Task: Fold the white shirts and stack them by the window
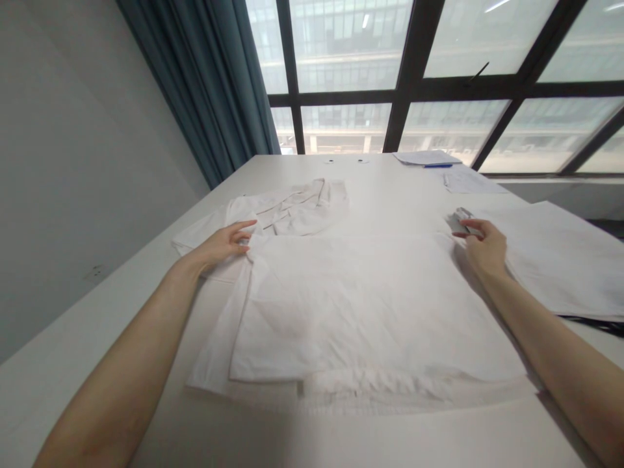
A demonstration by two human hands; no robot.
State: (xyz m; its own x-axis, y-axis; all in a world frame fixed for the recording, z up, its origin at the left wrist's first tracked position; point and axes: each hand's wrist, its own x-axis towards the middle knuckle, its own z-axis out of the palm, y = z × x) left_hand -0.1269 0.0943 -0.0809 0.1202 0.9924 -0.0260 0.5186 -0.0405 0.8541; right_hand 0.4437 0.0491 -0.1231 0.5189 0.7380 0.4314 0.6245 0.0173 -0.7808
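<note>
A white garment (370, 305) lies folded flat on the table in front of me, its gathered, elastic-looking band along the near edge. At its far left corner is my left hand (225, 246), with thumb and fingers closing on the cloth edge and the index finger stretched out. My right hand (482, 244) is just beyond the far right corner, thumb and fingers bent together. A small whitish-grey thing (463, 213) shows at those fingertips; its kind is unclear. Behind the left hand lies a crumpled white cloth (302, 208) with dark seam lines.
The white table (375, 185) runs back to large windows (351, 52). On the right are a stack of white sheets or cloth (565, 260) and black cords (597, 323). Papers (424, 157) and a blue pen (437, 166) lie far right. A blue curtain (209, 78) hangs left.
</note>
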